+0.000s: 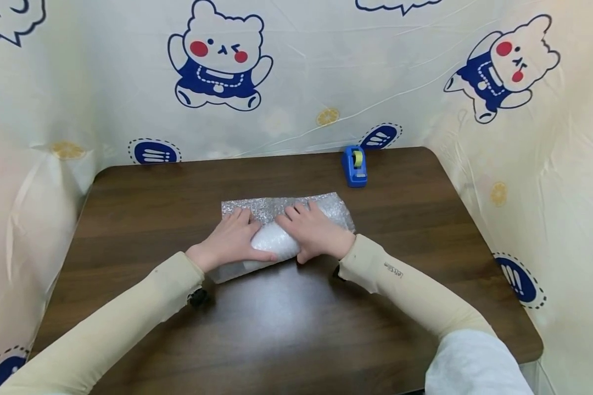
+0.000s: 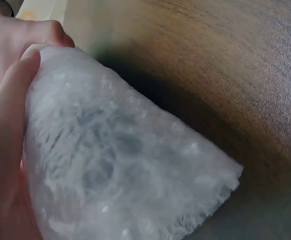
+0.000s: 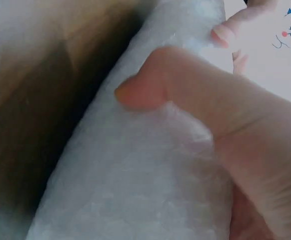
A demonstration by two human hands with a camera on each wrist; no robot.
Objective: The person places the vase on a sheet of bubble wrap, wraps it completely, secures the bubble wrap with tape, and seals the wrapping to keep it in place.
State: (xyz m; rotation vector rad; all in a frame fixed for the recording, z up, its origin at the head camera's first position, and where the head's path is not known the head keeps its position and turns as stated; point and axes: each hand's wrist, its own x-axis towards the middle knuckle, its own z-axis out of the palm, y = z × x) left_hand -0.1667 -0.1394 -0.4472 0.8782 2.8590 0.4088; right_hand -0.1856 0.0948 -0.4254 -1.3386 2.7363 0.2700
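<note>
A partly rolled piece of bubble wrap (image 1: 272, 241) lies near the middle of the table, its flat far part spread out behind the roll. My left hand (image 1: 232, 238) grips the left part of the roll, thumb along the near side and fingers over the far side. On the right part, my right hand (image 1: 318, 233) holds the roll the same way. Through the wrap (image 2: 130, 165) in the left wrist view, greyish rounded patches show; what lies inside is unclear. The right thumb (image 3: 150, 80) presses on the wrap in the right wrist view.
A blue tape dispenser (image 1: 354, 167) with a yellowish roll stands at the table's back edge, right of centre. The dark wooden table (image 1: 277, 334) is bordered behind and at both sides by a pale printed curtain (image 1: 306, 66).
</note>
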